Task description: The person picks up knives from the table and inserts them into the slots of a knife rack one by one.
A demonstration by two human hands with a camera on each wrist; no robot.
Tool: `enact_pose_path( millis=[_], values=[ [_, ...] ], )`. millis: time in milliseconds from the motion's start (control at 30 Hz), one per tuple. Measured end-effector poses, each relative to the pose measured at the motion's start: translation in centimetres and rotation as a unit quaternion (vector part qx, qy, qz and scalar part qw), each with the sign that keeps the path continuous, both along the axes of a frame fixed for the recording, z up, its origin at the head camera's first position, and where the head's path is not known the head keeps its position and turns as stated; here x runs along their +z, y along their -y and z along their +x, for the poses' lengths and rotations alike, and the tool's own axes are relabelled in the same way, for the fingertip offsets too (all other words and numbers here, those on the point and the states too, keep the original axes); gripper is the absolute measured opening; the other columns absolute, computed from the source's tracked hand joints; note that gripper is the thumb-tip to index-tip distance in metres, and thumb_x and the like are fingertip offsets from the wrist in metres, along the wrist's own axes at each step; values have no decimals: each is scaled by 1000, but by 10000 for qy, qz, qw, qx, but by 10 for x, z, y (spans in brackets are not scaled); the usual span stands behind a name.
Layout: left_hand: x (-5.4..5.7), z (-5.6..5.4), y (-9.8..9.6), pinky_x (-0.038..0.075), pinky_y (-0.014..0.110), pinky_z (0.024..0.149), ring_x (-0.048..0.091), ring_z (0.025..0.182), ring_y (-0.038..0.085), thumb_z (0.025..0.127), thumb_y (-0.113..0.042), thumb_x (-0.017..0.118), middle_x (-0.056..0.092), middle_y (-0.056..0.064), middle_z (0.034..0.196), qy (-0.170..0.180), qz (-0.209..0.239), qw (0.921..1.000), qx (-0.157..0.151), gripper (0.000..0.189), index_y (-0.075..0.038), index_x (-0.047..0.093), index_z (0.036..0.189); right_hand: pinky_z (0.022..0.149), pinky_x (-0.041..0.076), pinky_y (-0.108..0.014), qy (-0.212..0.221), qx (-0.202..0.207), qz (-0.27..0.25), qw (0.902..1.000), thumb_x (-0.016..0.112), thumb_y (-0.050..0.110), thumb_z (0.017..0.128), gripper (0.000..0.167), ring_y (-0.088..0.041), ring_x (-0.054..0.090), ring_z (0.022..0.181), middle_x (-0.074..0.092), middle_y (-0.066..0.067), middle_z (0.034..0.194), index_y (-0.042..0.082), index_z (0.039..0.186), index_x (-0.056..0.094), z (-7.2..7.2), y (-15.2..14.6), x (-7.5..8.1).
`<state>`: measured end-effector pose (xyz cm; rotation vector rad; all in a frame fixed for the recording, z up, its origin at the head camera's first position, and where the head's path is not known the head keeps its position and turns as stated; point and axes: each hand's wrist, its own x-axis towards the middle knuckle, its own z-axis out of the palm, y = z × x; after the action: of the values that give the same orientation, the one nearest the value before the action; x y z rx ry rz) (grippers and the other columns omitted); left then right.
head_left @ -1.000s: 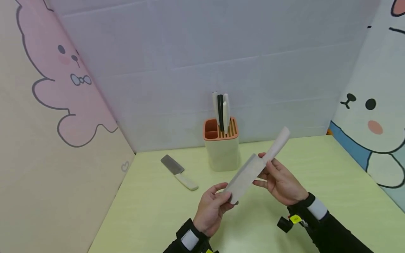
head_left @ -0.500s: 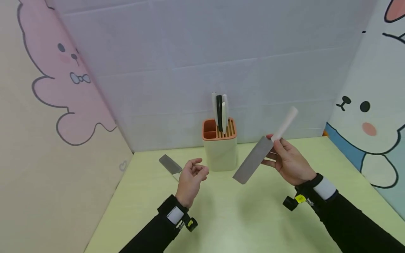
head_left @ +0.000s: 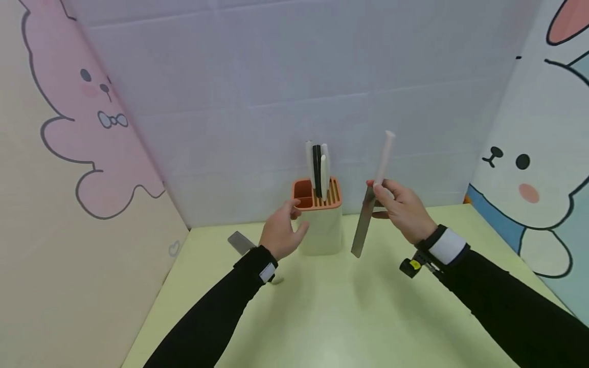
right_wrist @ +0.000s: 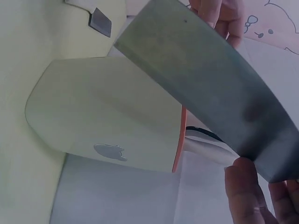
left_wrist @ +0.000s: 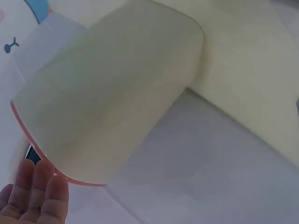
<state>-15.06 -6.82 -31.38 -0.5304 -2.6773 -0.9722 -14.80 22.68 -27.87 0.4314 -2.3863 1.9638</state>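
My right hand (head_left: pixel 405 212) pinches a white-handled cleaver (head_left: pixel 362 227) where handle meets blade, off the table. Its handle points up and its blade hangs down, seen nearly edge-on from the head. The right wrist view shows the wide grey blade (right_wrist: pixel 210 88) across the knife holder, fingers (right_wrist: pixel 245 191) against it. My left hand (head_left: pixel 282 232) reaches to the left side of the cream knife holder (head_left: pixel 322 235), fingertips right at its orange rim. In the left wrist view its loosely bent fingers (left_wrist: pixel 35 193) hold nothing. Several knives (head_left: pixel 317 171) stand in the holder's slots.
A second cleaver (head_left: pixel 241 242) lies on the light green table (head_left: pixel 322 317), partly hidden behind my left hand and wrist. A pale backdrop (head_left: pixel 239 128) stands close behind the holder, with cartoon-printed walls (head_left: pixel 529 204) at both sides.
My left hand let go of the blade and moved up and left, over to the holder. My right hand raised the cleaver, shifted it left lately and turned it more upright.
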Motion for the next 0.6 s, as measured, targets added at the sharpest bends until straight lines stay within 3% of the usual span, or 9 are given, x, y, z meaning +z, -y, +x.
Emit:
enact_pose_path(
  millis=[100,200,267,433,600],
  values=[
    [-1,-10,-5,59,46,94,69,113,33,99,-18,70,70,19,125,-604,-799,9950,-28,54,1,50,146,91,62,-38,-39,-91,267,9996,41,38,112,54,-16,68,113,63,-21,126,0,150,47,-5,4,5],
    [-3,-22,-11,59,44,94,68,112,34,96,-19,72,69,19,128,-1221,-1448,9819,36,56,1,51,144,96,60,-48,-135,-147,497,9986,40,40,112,55,-31,62,124,59,-25,138,2,151,47,-11,9,12],
    [-5,-30,-15,57,42,98,67,115,33,96,-21,73,67,18,130,-1430,-1793,9733,110,58,1,52,144,98,59,-52,-210,-171,605,9978,41,41,112,55,-37,60,128,56,-25,144,3,152,47,-16,13,17],
    [-9,-43,-23,48,42,113,61,125,33,96,-28,74,64,18,135,-1300,-2331,9636,127,64,1,50,148,97,59,-51,-446,-324,798,9953,42,41,111,54,-38,61,124,55,-22,147,6,152,49,-32,26,33],
    [-12,-44,-27,41,42,121,56,137,33,98,-30,71,60,20,144,-1139,-2550,9602,-80,65,3,49,149,98,58,-55,-750,-408,917,9921,44,41,111,53,-40,65,121,53,-20,150,7,151,51,-44,38,51]
  ],
)
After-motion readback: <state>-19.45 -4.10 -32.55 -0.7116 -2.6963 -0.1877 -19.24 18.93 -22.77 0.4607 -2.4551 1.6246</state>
